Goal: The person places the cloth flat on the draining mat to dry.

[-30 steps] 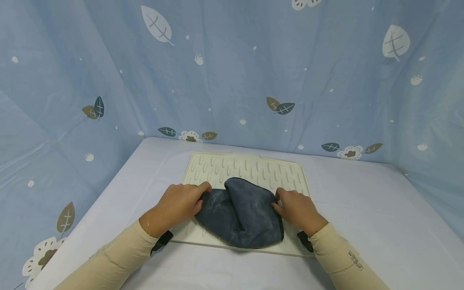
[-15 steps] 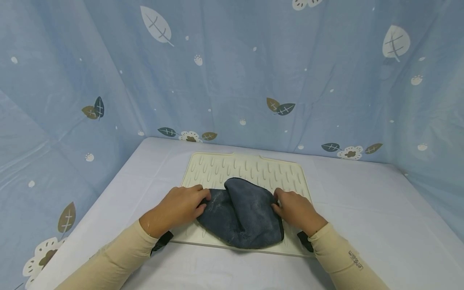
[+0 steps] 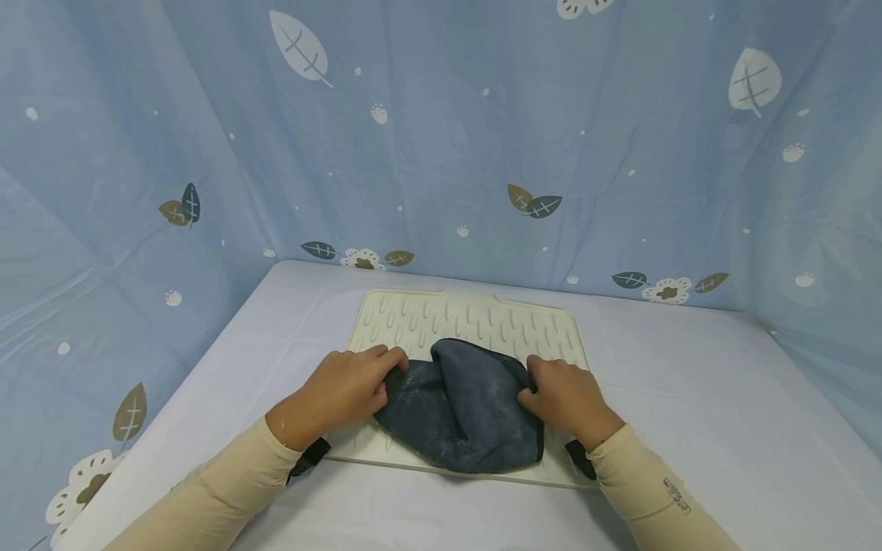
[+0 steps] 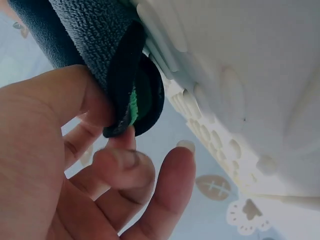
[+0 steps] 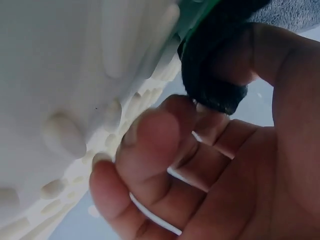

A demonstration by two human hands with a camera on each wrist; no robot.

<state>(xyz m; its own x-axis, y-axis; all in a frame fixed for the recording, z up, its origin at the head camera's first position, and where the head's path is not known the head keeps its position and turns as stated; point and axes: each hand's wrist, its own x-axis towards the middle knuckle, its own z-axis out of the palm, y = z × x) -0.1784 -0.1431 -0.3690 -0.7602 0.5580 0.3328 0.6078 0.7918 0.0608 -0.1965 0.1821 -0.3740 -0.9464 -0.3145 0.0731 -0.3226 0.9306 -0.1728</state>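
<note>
A dark grey-blue cloth (image 3: pixel 482 413) lies bunched over the near half of a cream ribbed mat (image 3: pixel 468 310), with a fold rising at its middle. My left hand (image 3: pixel 347 390) pinches the cloth's left edge between thumb and fingers. In the left wrist view the plush cloth (image 4: pixel 100 40) curls at its dark border, and a bit of green shows inside the curl. On the other side my right hand (image 3: pixel 566 398) pinches the right edge. The right wrist view has the dark border (image 5: pixel 215 75) of the cloth between thumb and forefinger, the other fingers loosely bent beneath.
The mat lies on a table with a white cover (image 3: pixel 675 398). Behind and at both sides hangs a blue curtain (image 3: pixel 441 153) printed with leaves and flowers. Dark straps (image 3: pixel 308 457) sit at the wrists, below beige sleeves (image 3: pixel 220 486).
Both hands stay at the cloth's edges. The left hand shifts slightly left and then back right. The cloth's right side moves a little to the right under the right hand.
</note>
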